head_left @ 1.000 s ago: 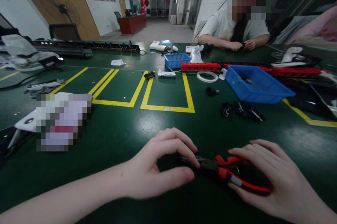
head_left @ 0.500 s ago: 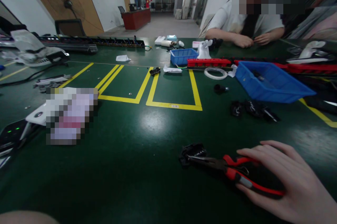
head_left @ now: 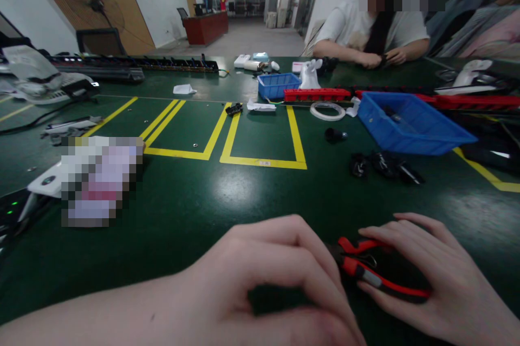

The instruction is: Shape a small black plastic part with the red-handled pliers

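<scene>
Bringing the left hand (head_left: 276, 254) back over the near middle of the worktop (head_left: 182, 216) since half a second ago, after showing only an edge of arm at the near left; keeping the right hand (head_left: 442, 275) and the pliers (head_left: 369, 276) much as before.

Starting at the left, seeing a white stand (head_left: 43, 181) just beside a pixelated, pinkish slab (head_left: 101, 181).

Finding, toward the middle, a yellow tape outline (head_left: 264, 163) lying flat, with a small black part (head_left: 234, 109) at its far left and a white paper piece (head_left: 262, 106) at its far side.

Bending the left fingers (head_left: 312, 259) in front of the pliers' tips, hiding them from view; being unable to tell mere curling from a grasp.

Seeing a small blue bin (head_left: 278, 87) at the far middle and a red strip (head_left: 317, 95) running rightward, with a white ring (head_left: 327, 111) and a black cylinder (head_left: 335, 135) lying nearer.

Resting the pliers at the near right, pointing leftward to the left hand.

Seeing a seated person (head_left: 337, 26) at the far right.

Noting glossy black pieces (head_left: 384, 163) lying near a large blue bin (head_left: 418, 129).

Grasping the pliers' red handles with the right fingers (head_left: 394, 233).
</scene>
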Available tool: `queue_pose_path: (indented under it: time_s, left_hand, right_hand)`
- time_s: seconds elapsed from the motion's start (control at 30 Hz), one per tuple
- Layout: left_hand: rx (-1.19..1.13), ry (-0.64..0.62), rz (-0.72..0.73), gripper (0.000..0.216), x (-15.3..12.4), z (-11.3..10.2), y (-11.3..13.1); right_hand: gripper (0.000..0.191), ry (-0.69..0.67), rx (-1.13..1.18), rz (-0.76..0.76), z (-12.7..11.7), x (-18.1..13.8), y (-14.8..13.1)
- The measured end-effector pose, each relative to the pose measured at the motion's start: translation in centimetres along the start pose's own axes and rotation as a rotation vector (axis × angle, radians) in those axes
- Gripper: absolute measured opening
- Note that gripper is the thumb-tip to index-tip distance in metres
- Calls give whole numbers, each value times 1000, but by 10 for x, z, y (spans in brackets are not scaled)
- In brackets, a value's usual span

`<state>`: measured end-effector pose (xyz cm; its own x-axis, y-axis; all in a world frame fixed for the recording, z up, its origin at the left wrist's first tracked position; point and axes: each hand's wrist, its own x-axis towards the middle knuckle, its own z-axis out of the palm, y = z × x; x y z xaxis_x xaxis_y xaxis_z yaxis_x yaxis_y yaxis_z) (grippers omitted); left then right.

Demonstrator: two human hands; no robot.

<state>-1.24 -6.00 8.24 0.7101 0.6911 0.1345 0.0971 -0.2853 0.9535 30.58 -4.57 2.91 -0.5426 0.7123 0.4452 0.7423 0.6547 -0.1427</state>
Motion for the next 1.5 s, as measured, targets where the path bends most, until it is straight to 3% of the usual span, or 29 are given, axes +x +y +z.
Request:
queue_pose_path:
  time_s: [0.13, 0.23, 0.47, 0.6, 0.73, 0.83, 1.5]
  left_hand:
    - [-65, 140, 67, 20, 41, -27, -6]
    - [-10, 179, 35, 18, 42, -29, -27]
    - [138, 121, 24, 16, 40, -27, -58]
    - [194, 63, -9, 15, 40, -26, -57]
    - [391, -56, -2, 32, 38, -25, -52]
    - [511, -117, 8, 32, 38, -24, -55]
    - [515, -111, 38, 23, 38, -27, -65]
  right_hand:
    - [44, -2, 16, 49, -1, 0, -2]
    - [41, -15, 24, 58, -2, 0, -4]
    - [44, -9, 32, 68, 0, -1, -3]
    - [45, 3, 9, 50, 0, -2, -2]
    - [48, 8, -10, 37, 0, -1, -3]
    - [47, 4, 15, 55, -1, -1, -4]
    - [47, 23, 36, 67, 0, 1, -3]
